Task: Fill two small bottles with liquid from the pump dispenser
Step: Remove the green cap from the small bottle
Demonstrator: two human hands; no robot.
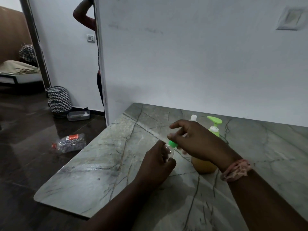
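Note:
My left hand point(158, 164) grips a small clear bottle point(170, 151) above the marble table point(100, 172). The bottle carries a green cap point(172, 144), and my right hand point(196, 140) pinches that cap from above. Behind my right hand stands the pump dispenser point(215, 125) with a light green pump head; its yellowish body point(203, 165) shows below my wrist. A second small bottle with a white cap point(193, 117) stands behind it, mostly hidden by my hand.
A white wall runs along the table's far edge. On the dark floor to the left lie a crushed plastic water bottle point(70, 143), a patterned basket point(58, 99) and a small tray point(78, 115). A person's arm point(83, 15) shows at the doorway.

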